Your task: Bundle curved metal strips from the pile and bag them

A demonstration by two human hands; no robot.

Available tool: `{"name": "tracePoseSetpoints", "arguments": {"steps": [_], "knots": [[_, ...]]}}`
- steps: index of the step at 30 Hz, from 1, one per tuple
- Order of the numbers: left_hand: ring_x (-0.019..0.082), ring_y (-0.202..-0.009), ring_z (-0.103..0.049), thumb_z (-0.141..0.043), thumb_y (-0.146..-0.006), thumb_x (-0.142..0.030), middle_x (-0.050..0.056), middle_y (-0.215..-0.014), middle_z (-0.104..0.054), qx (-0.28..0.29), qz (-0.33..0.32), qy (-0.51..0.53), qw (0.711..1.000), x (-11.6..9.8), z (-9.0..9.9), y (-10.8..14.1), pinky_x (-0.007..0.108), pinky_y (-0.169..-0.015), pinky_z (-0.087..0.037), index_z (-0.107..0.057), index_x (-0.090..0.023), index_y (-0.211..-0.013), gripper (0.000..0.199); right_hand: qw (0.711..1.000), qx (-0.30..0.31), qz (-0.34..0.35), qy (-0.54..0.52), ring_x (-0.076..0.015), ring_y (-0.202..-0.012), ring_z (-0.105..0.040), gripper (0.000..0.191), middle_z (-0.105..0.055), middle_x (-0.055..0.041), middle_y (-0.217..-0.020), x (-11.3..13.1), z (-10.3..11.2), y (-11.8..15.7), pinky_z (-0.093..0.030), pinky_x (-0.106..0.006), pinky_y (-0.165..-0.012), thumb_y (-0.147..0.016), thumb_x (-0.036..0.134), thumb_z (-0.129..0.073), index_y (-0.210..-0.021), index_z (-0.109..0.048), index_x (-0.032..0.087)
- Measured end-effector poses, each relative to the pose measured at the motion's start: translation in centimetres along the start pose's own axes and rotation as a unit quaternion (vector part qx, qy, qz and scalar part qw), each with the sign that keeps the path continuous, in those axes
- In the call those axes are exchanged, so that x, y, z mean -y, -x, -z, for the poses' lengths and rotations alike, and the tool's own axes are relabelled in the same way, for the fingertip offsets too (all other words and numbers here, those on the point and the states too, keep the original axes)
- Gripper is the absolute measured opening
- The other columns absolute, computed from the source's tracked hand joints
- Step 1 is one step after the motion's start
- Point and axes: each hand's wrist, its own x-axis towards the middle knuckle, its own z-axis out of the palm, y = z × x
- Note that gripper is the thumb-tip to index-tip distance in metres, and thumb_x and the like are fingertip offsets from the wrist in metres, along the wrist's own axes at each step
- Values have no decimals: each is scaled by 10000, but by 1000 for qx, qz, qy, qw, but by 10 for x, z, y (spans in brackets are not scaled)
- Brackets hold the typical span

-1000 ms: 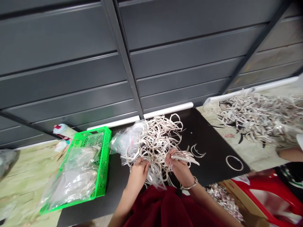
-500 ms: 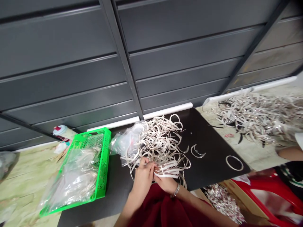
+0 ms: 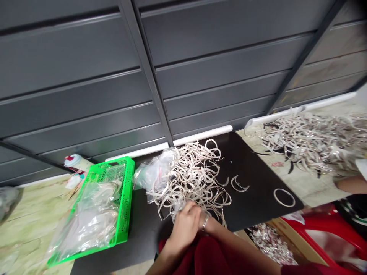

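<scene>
My left hand (image 3: 185, 229) and my right hand (image 3: 208, 225) are close together at the near edge of a tangled pile of pale curved strips (image 3: 190, 177) on a black tabletop (image 3: 254, 191). My left fingers are curled at a fold of a clear plastic bag (image 3: 151, 172), which lies under the pile. My left hand hides most of my right fingers, so I cannot see what they hold. A metal bangle (image 3: 205, 222) circles my right wrist. Several loose curved strips (image 3: 239, 183) and a thin ring (image 3: 283, 197) lie to the right.
A green perforated crate (image 3: 126, 198) holding clear bags stands to the left. A co-worker's forearm (image 3: 352, 184) lies at the right, past a large heap of strips (image 3: 309, 145). A cardboard box of shiny scraps (image 3: 269, 244) and a red plastic container (image 3: 315, 233) sit below right.
My hands have drawn closer together and moved slightly right and towards me. The white strips that my right hand held are no longer visible.
</scene>
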Motion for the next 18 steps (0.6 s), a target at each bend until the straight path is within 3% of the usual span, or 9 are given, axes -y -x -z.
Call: {"name": "tracePoseSetpoints", "arguments": {"steps": [3, 6, 9, 12, 14, 16, 18], "knots": [[186, -773, -636, -357, -908, -218, 60, -864, -670, -60, 72, 18, 995, 19, 15, 0, 295, -722, -487, -643, -199, -825, 299, 992, 61, 22, 107, -225, -798, -575, 123, -655, -76, -811, 15, 8, 2, -464, -356, -774, -831, 184, -558, -850, -675, 150], [190, -693, -644, -390, -884, -258, 46, -754, -690, -113, 128, 32, 985, 38, 27, 1, 280, -660, -474, -646, -194, -778, 284, 942, 124, 74, 304, -229, -751, -563, 194, -644, -100, -768, 37, 22, 13, -467, -369, -747, -864, 193, -498, -830, -676, 125], [172, -599, -621, -435, -849, -288, 23, -661, -678, -146, 162, 52, 975, 50, 38, 2, 253, -593, -445, -657, -189, -734, 269, 909, 60, 102, 401, -251, -869, -541, 135, -616, -96, -867, 53, 33, 22, -455, -390, -796, -829, 250, -585, -774, -667, 160], [150, -510, -566, -460, -839, -352, -1, -534, -606, -152, 186, 86, 967, 57, 47, 4, 239, -542, -410, -642, -176, -649, 316, 915, -51, 106, 387, -259, -1020, -499, 97, -559, -114, -1049, 54, 41, 23, -425, -397, -875, -823, 162, -572, -749, -635, 169], [144, -507, -554, -488, -820, -384, -5, -541, -598, -140, 192, 145, 961, 60, 52, 5, 235, -534, -409, -651, -166, -682, 305, 933, -87, 108, 332, -228, -1026, -518, 127, -542, -118, -1106, 51, 46, 22, -425, -365, -888, -848, 121, -511, -791, -612, 172], [147, -542, -555, -581, -749, -369, -6, -613, -623, -120, 190, 193, 955, 64, 54, 7, 236, -546, -417, -677, -166, -801, 231, 951, -88, 101, 280, -188, -901, -575, 160, -593, -92, -994, 48, 50, 20, -458, -316, -806, -877, 129, -458, -811, -592, 183], [159, -602, -562, -693, -634, -319, -9, -687, -639, -102, 185, 209, 955, 68, 53, 8, 250, -594, -431, -685, -186, -906, 302, 958, -80, 97, 257, -168, -757, -592, 181, -618, -55, -823, 47, 53, 20, -462, -283, -703, -899, 159, -429, -809, -582, 191]]}}
